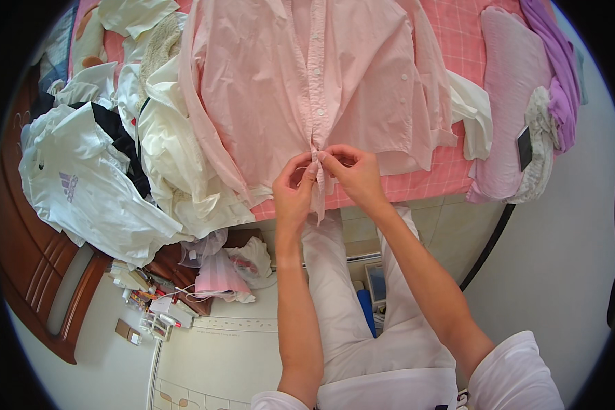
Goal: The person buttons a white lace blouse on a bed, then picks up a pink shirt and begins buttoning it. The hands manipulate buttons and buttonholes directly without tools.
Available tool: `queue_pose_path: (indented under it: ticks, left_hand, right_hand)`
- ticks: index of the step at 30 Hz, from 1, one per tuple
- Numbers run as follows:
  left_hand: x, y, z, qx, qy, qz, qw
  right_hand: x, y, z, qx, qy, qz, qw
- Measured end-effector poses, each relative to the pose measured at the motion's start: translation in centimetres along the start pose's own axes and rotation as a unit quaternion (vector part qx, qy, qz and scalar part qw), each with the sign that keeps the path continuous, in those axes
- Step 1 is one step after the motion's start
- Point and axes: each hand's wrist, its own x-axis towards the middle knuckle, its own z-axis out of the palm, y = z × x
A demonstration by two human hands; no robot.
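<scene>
A pale pink button-up shirt (256, 77) lies spread on the bed, its front facing up and its hem towards me. My left hand (295, 177) pinches the button placket (315, 87) near the hem between thumb and fingers. Close beside it, my right hand (352, 166) grips the same strip from the other side, the fingertips nearly meeting. Below the fingers a narrow end of the placket hangs down. Small white buttons run up the strip above my hands. Whatever sits right between the fingertips is hidden.
White garments are heaped at the left, with a white Adidas T-shirt (82, 174) in front. A pink checked bedsheet (453, 46) lies underneath. On the right rest a lilac folded cloth (515, 87), a purple cloth (564, 113) and a dark phone-like object (524, 148). A wooden headboard (36, 246) stands left.
</scene>
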Motion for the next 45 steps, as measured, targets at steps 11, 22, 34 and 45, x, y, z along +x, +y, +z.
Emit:
queue_pose_path:
  ticks: [11, 22, 34, 45]
  left_hand:
    - [3.0, 0.6, -2.2, -0.022, -0.054, -0.071, 0.996]
    - [3.1, 2.6, 0.0, 0.211, -0.021, 0.172, 0.962]
    - [2.3, 1.0, 0.5, 0.055, 0.06, 0.112, 0.99]
    - [1.9, 1.6, 0.5, -0.006, 0.099, 0.066, 0.993]
  right_hand:
    - [1.6, -1.5, -1.4, -0.061, -0.084, -0.001, 0.995]
    - [2.2, -2.0, -1.2, -0.046, -0.082, 0.01, 0.996]
    - [2.9, -2.7, -1.3, -0.03, -0.103, -0.006, 0.994]
    - [3.1, -3.3, 0.0, -0.014, -0.098, -0.02, 0.995]
